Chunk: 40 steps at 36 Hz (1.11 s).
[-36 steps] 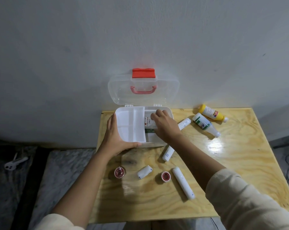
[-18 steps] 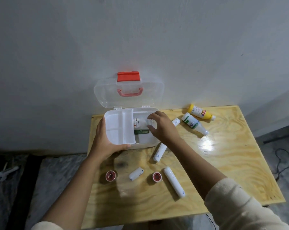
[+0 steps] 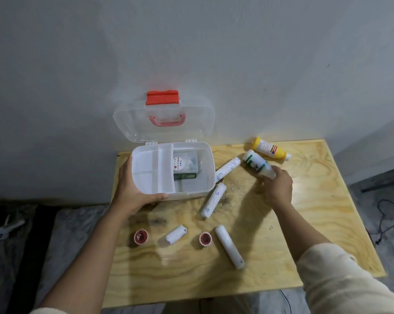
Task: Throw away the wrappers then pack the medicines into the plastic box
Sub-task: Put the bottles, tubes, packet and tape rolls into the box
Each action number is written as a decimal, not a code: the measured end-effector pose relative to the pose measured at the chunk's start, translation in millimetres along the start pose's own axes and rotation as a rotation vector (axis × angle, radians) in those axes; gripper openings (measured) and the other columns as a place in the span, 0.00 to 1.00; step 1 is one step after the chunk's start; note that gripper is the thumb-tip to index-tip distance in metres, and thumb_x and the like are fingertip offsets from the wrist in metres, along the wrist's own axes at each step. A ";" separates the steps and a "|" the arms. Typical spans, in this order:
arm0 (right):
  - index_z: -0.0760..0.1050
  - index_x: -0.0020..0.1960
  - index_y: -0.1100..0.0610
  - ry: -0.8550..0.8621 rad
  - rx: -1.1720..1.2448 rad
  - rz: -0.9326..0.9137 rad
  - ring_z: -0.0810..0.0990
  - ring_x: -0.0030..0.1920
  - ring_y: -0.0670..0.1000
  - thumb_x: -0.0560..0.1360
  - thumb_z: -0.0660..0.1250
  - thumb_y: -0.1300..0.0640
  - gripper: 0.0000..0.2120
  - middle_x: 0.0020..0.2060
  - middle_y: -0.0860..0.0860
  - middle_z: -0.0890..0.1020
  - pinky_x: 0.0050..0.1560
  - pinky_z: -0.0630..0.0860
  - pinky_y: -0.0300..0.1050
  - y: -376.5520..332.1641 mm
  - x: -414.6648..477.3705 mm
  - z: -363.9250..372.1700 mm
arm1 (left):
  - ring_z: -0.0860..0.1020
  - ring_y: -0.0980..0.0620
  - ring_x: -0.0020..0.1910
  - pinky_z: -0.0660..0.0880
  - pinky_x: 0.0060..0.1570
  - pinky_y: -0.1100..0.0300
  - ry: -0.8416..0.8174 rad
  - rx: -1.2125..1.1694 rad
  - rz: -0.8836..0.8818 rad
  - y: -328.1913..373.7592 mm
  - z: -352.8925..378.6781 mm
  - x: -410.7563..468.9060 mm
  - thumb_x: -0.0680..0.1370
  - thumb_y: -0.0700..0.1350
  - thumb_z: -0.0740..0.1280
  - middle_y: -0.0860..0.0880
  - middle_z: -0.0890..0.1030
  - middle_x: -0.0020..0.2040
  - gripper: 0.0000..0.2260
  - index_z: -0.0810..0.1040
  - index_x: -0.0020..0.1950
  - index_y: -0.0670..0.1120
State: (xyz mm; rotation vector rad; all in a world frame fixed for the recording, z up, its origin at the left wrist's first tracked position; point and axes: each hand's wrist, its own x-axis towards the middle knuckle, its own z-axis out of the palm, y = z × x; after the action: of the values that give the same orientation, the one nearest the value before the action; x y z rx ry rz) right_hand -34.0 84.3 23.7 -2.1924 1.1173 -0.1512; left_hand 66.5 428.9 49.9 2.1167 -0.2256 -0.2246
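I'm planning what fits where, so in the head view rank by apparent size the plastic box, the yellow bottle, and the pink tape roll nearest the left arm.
1. plastic box, by far the largest.
2. yellow bottle, lying on the table.
3. pink tape roll, smallest, though it lies nearer the camera.
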 end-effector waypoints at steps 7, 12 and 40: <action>0.76 0.50 0.67 0.105 0.240 0.014 0.74 0.39 0.58 0.74 0.64 0.63 0.08 0.43 0.67 0.80 0.40 0.70 0.48 -3.8 -22.7 -3.5 | 0.69 0.55 0.66 0.69 0.63 0.53 -0.019 -0.078 -0.010 1.2 0.2 -3.0 0.49 0.55 0.82 0.55 0.69 0.67 0.52 0.62 0.69 0.60; 0.79 0.53 0.63 0.215 0.487 0.009 0.74 0.37 0.52 0.73 0.68 0.58 0.11 0.36 0.57 0.79 0.32 0.69 0.29 -13.0 -38.4 -10.5 | 0.68 0.55 0.65 0.68 0.62 0.56 -0.020 -0.095 -0.028 2.3 -1.2 -6.5 0.49 0.55 0.82 0.56 0.68 0.66 0.52 0.62 0.69 0.59; 0.77 0.54 0.58 -0.382 -0.196 -0.705 0.78 0.48 0.60 0.69 0.69 0.62 0.14 0.48 0.60 0.81 0.46 0.77 0.50 -151.5 -93.0 41.5 | 0.72 0.54 0.59 0.70 0.48 0.64 0.000 -0.164 -0.093 16.3 3.2 -10.5 0.53 0.43 0.84 0.53 0.73 0.60 0.48 0.64 0.67 0.52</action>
State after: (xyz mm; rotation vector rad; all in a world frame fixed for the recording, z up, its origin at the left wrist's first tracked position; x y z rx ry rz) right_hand 26.3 238.4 100.7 -2.5625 0.1289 0.0797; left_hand 54.4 420.4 62.9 1.9661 -0.1047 -0.2888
